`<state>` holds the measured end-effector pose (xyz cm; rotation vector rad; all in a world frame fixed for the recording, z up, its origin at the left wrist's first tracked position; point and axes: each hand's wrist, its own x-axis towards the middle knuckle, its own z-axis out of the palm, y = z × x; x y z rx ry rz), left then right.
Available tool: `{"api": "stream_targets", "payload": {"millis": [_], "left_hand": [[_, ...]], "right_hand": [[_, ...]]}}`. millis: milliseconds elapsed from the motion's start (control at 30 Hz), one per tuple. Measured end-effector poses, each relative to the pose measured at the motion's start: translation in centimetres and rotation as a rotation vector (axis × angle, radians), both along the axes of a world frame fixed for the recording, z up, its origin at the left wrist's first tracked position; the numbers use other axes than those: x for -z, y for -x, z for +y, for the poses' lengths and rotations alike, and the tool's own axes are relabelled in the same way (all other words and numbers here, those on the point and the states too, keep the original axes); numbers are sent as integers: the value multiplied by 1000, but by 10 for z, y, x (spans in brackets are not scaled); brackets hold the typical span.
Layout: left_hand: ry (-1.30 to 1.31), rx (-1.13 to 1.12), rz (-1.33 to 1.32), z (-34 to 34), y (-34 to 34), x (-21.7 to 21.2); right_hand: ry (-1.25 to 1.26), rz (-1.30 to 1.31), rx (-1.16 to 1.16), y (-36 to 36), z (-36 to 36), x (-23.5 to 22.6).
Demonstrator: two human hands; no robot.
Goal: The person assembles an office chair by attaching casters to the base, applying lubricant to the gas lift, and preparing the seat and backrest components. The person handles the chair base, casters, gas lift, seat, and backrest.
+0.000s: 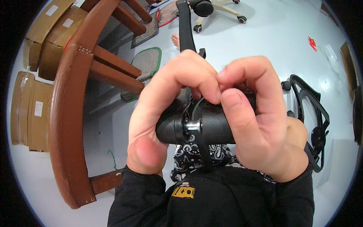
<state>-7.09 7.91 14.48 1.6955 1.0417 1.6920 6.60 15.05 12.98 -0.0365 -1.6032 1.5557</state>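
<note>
Centrally, one black tubular fitting (219, 123), in front of the person's lap; two sections, with a short shiny metal cylinder (194, 126) between them. Thin wires (195, 109) beside the cylinder, partly hidden. Left hand (153, 98): curled about the fitting's left end, fingers arched over it; whether clamped, cannot tell. Right hand (264, 117): curled at the right section, thumb and forefinger bent close together, near the left fingertips; anything pinched there is hidden. Below: one black-and-white patterned garment (183, 160). Left: one brown wooden frame (68, 125); cardboard boxes (41, 113) beyond. Top: one cream wheeled base (221, 8). Right: one black openwork frame (317, 108), on the pale floor (272, 38).
</note>
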Motion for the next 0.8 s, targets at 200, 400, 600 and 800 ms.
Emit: {"api": "stream_targets", "payload": {"millis": [200,400,600,800], "left_hand": [[-128,44,56,7,0,6],[-142,254,181,1,13,3],[-122,157,149,-9,15,7],[-66,180,505,-6,12,-21]], "right_hand": [[-257,-55,220,5,8,-1],[-497,-24,324,-2,1,2],[-129,78,205,9,-4,7],[509,199,34,5,-27,2]]}}
